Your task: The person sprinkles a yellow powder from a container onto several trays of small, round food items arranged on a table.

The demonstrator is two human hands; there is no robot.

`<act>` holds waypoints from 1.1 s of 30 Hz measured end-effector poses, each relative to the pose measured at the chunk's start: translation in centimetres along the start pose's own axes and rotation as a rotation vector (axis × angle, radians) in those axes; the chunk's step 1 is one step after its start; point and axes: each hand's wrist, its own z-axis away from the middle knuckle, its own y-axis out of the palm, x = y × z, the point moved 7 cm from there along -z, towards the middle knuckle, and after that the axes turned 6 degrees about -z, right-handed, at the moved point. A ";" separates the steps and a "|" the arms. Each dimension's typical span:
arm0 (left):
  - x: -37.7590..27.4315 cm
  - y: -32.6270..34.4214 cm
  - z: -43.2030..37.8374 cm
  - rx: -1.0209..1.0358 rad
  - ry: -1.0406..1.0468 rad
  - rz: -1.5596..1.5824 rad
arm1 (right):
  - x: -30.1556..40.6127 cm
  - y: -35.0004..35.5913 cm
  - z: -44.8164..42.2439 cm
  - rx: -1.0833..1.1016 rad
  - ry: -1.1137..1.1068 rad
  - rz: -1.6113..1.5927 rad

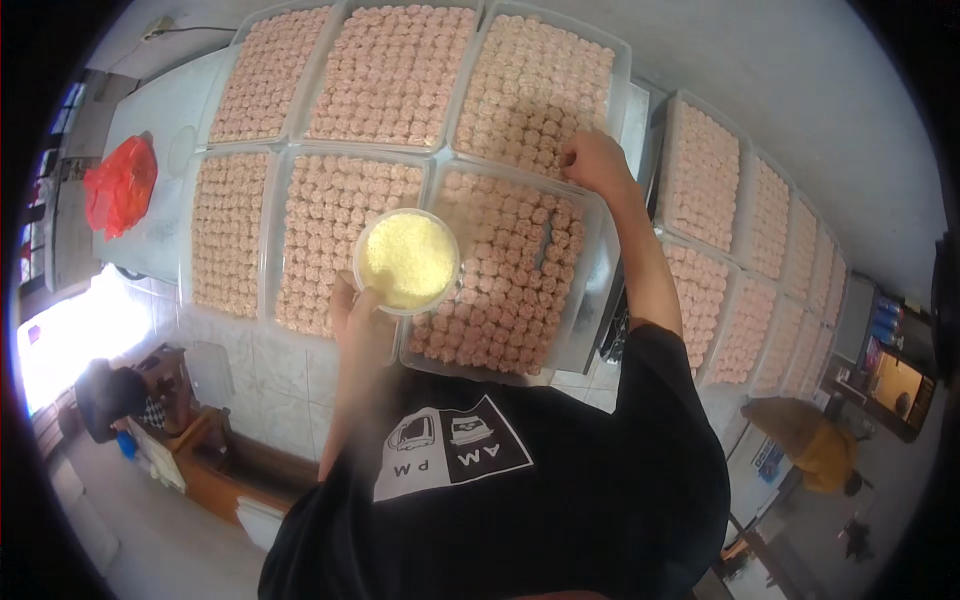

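Note:
My left hand [351, 309] grips the rim of a round clear plastic tub [375, 301]. Fine pale-yellow gratings [411, 255] lie inside it, and the tub hangs above the trays. My right hand [598, 163] hovers over the near edge of the far right plastic tray [622, 75], fingers curled together and pointing down. Whether anything is pinched in them is hidden. Rows of small pinkish rosette-shaped pieces [525, 97] fill that tray. The nearer tray [581, 277] holds similar, browner-looking rosettes [487, 300], with a narrow gap in one row near its right side.
More rosette-filled trays [283, 225] stand to the left, and another group [739, 262] to the right. A red plastic bag [124, 187] lies on the metal table [172, 97]. One person [112, 397] is at lower left beside wooden furniture [202, 457]; another person [817, 450] is at lower right.

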 end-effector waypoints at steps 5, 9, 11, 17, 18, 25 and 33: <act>0.0 -0.5 0.2 -0.013 -0.005 -0.025 | 0.5 2.1 -1.9 0.068 -0.038 -0.016; 0.3 -0.9 -0.5 -0.012 0.020 -0.080 | 2.9 1.7 -2.6 0.037 -0.109 -0.032; 0.7 -1.2 -0.7 0.009 0.026 -0.088 | 3.0 2.7 -2.7 0.082 -0.116 -0.013; 0.5 -1.2 -0.9 0.012 0.025 -0.072 | 5.5 1.7 -3.4 0.085 -0.113 -0.128; 0.1 -1.1 -1.2 0.015 0.042 -0.063 | 5.8 2.0 -4.0 0.083 -0.142 -0.081; 1.1 -2.3 -1.1 -0.046 0.030 -0.051 | 7.8 2.9 -6.1 0.062 -0.161 -0.116; -0.5 -1.2 -0.9 -0.028 0.012 -0.011 | 10.2 3.8 -7.6 0.104 -0.207 -0.126</act>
